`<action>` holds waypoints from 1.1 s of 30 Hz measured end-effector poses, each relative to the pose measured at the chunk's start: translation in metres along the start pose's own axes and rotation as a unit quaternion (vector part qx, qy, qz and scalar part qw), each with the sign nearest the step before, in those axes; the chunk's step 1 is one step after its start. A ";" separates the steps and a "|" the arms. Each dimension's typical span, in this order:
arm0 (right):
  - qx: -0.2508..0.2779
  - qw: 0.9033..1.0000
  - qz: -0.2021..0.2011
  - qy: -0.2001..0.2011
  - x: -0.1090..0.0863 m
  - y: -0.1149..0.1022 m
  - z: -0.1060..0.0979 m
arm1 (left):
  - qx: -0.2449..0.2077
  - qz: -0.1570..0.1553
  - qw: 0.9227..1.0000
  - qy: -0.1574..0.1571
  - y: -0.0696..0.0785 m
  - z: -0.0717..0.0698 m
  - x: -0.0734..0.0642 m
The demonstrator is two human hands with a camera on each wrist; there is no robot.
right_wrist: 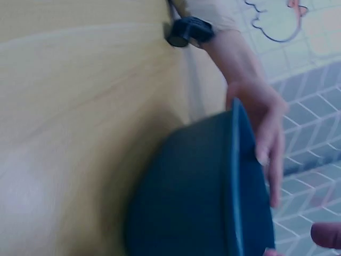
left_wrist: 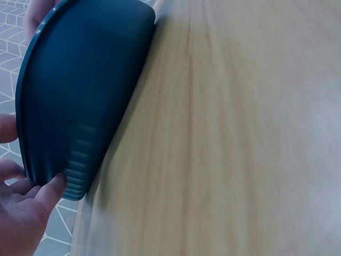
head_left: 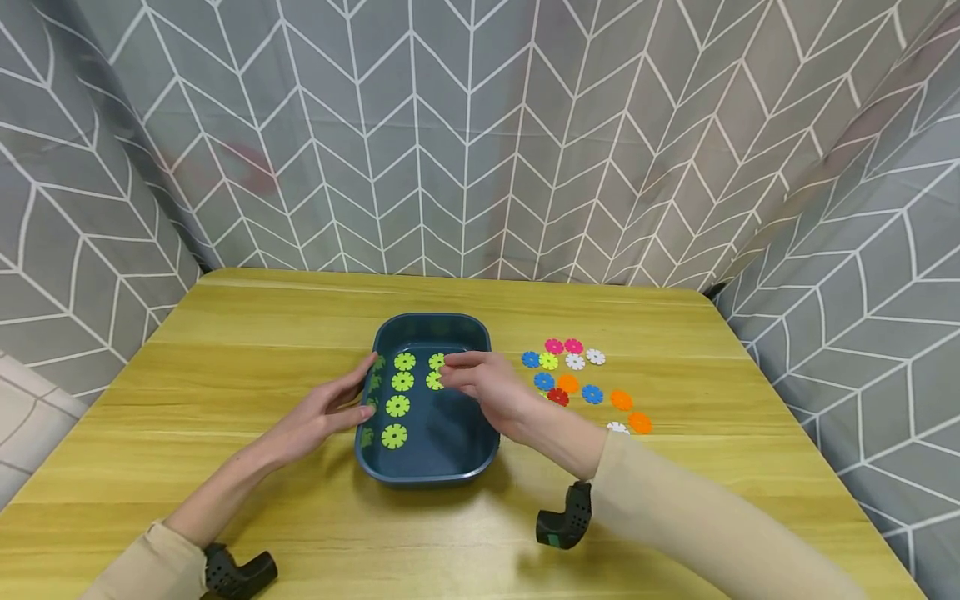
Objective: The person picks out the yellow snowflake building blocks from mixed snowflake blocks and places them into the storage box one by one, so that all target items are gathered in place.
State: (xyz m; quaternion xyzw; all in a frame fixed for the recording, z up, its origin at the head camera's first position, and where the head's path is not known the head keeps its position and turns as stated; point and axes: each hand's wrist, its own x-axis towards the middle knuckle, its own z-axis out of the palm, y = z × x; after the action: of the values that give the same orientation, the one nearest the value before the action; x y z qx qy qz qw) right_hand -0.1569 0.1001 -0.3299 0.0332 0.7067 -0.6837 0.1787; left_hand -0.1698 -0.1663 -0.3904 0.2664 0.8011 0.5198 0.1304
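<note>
A dark blue rectangular basin [head_left: 457, 442] stands on the wooden table. My left hand [head_left: 333, 408] holds its left rim between thumb and fingers; the left wrist view also shows the basin's outer wall [left_wrist: 90, 80] beside this hand. Inside, notched yellow-green plastic discs [head_left: 397, 406] lie flat in a column on the left. Two more yellow-green discs [head_left: 434, 381] form a second column beside it. My right hand [head_left: 491, 387] reaches over the right rim, its fingertips just beside these two, fingers extended, no disc visible in them. Its far-side fingers are partly hidden.
Loose discs lie on the table right of the basin: pink [head_left: 573, 346], white [head_left: 596, 357], blue [head_left: 592, 394], red [head_left: 558, 397], orange [head_left: 640, 423] and a yellow-green one [head_left: 548, 361]. My right forearm partly covers this group. A patterned curtain [head_left: 465, 150] hangs behind the table.
</note>
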 end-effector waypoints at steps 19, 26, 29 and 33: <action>-0.018 0.999 -0.027 0.032 -0.012 0.022 -0.107 | 0.007 -0.001 1.000 -0.001 0.000 0.000 0.001; -0.009 0.999 -0.001 0.053 -0.015 0.038 -0.122 | 0.002 0.010 1.000 -0.004 0.001 0.000 0.001; -0.008 0.998 0.006 0.056 -0.014 0.045 -0.124 | 0.000 0.007 1.000 -0.003 0.002 0.000 0.000; -0.014 0.998 0.004 0.063 -0.014 0.052 -0.126 | -0.001 0.005 1.000 -0.001 0.002 0.000 0.000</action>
State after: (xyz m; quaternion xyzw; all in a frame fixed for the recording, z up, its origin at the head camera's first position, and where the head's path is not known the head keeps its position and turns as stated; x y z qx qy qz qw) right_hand -0.1546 0.2293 -0.3749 0.0767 0.7256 -0.6699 0.1370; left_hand -0.1696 -0.1657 -0.3884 0.2710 0.7992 0.5208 0.1288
